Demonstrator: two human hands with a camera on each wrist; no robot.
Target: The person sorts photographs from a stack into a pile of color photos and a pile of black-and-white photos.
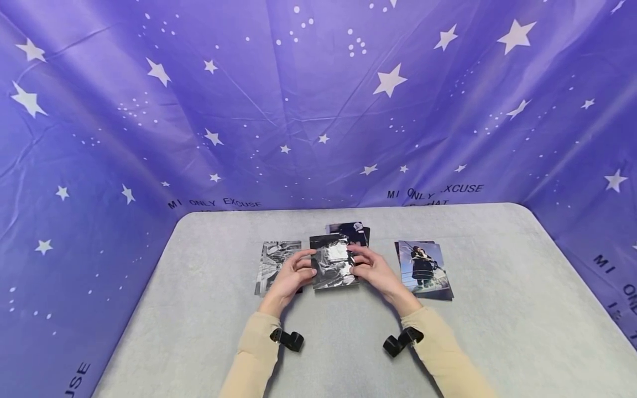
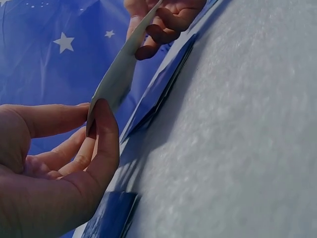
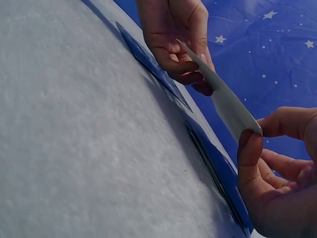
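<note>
A glossy black-and-white photo print (image 1: 334, 271) is held above the table by both hands. My left hand (image 1: 291, 276) pinches its left edge between thumb and fingers, and my right hand (image 1: 375, 271) pinches the right edge. Both wrist views show the photo's pale back (image 2: 116, 82) (image 3: 230, 106), slightly bowed and raised off the surface. Behind it lies a pile of dark photos (image 1: 348, 228), partly covered by the held print. Left of it, a pile topped by a grey photo (image 1: 273, 260) is partly hidden by my left hand.
Another pile, topped by a colour photo of figures at a railing (image 1: 423, 265), lies to the right of my right hand. The grey table (image 1: 209, 331) reaches a purple star-patterned cloth (image 1: 318, 110) at the back and sides.
</note>
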